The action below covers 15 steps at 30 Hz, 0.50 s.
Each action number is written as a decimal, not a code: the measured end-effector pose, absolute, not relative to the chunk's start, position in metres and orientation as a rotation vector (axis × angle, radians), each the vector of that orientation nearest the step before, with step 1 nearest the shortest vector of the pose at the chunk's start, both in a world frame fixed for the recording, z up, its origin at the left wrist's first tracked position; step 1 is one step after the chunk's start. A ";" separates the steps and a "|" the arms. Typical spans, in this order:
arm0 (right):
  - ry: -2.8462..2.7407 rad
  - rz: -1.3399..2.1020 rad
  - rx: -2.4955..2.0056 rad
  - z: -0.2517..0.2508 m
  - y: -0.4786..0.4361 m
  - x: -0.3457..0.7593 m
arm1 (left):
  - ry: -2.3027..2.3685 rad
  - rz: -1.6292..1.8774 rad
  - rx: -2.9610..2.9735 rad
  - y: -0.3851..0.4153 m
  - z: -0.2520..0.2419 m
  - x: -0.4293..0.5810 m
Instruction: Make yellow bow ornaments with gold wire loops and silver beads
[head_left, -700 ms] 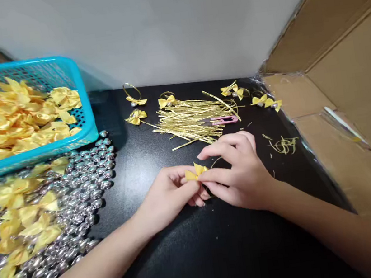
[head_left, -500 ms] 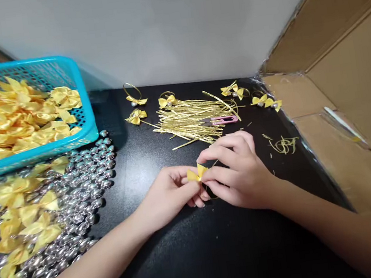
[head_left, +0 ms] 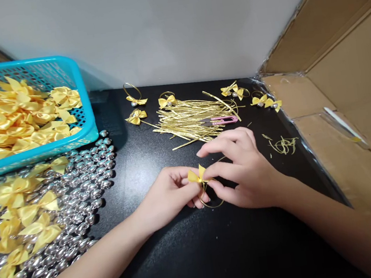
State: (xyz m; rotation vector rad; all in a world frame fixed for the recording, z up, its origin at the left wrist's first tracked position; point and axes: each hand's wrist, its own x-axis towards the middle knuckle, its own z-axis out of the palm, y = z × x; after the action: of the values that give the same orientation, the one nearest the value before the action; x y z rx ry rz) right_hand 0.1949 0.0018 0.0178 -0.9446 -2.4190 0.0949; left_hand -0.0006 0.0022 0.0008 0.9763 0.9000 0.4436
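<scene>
A small yellow ribbon bow [head_left: 197, 175] is held just above the black surface [head_left: 187, 257], directly in front of the pile of gold wire ties [head_left: 193, 119] and near it. The bow is pinched from its left side by the fingertips of the left hand [head_left: 169, 196]. Its right side is gripped by the thumb and fingers of the right hand [head_left: 244, 172], whose forefinger is lifted clear above the bow. Both hands are brought together on the bow, fingertips almost touching. A thin gold wire loop [head_left: 213, 204] is seen hanging below the bow, between the two hands.

A pink clip-like tool [head_left: 226, 119] is laid on the right part of the pile of ties. Finished bows with wire loops are set around the pile: three at its left end [head_left: 136, 101], two at its right end [head_left: 233, 90] and two further right [head_left: 264, 101]. Curled wire scraps [head_left: 284, 145] are scattered to the front right of the pile. Well to the left of the pile, silver beads [head_left: 86, 188] are spread out, with loose yellow bows [head_left: 27, 210] lying on them. Behind the beads, a turquoise basket [head_left: 86, 111] is filled with more bows [head_left: 15, 120]. To the right of the pile, an open cardboard box [head_left: 350, 67] is placed.
</scene>
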 end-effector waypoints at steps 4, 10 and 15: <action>-2.444 0.080 -0.919 0.014 0.001 0.193 | 0.899 0.444 0.991 0.002 0.001 -0.001; -2.436 0.044 -0.898 0.012 0.002 0.192 | 0.906 0.442 0.985 0.002 0.000 0.000; -2.416 0.092 -0.885 0.012 0.002 0.193 | 0.902 0.453 1.002 0.003 0.001 0.000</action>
State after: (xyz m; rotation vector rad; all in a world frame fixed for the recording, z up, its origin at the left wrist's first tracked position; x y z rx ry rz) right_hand 0.1928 0.0019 0.0117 -0.8851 -2.4162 0.0925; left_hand -0.0001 0.0026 0.0014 1.0022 0.9022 0.4535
